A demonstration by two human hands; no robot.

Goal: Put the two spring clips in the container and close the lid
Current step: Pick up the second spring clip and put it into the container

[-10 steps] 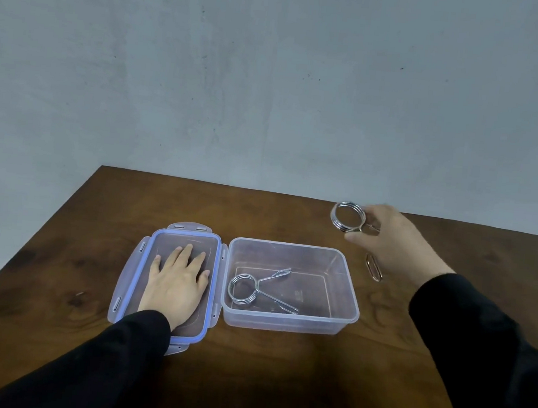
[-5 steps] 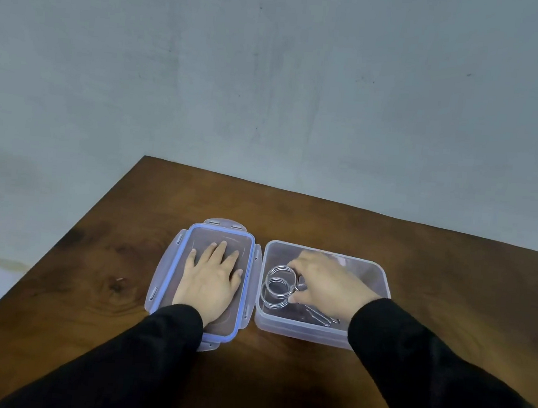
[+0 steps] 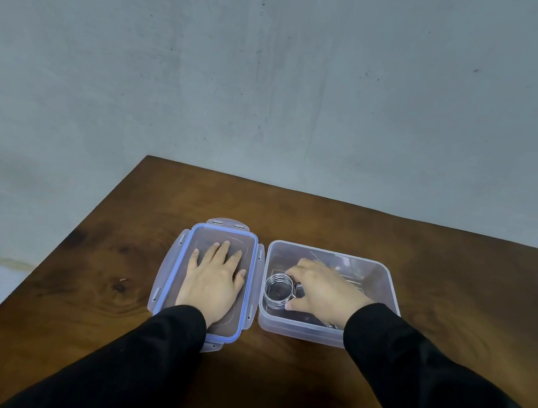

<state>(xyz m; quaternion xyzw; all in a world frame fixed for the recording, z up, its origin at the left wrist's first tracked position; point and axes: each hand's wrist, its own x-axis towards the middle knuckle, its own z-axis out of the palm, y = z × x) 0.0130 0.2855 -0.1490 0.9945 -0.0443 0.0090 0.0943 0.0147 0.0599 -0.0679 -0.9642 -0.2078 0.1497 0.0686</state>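
My left hand [image 3: 213,282] lies flat and spread on the clear blue-rimmed plastic lid [image 3: 170,271], at nine o'clock of the clear rectangular plastic container [image 3: 381,280]. Inside it, my right hand [image 3: 320,289] pinches a coiled steel spring clip [image 3: 277,292]. Its prongs could jut over the rim and block the lid.

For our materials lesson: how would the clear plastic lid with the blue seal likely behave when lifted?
The clear plastic lid with the blue seal looks thin, so probably light and slightly flexible. It lies flat under the left hand, so unlikely to roll. Its hinged side flaps may swing.
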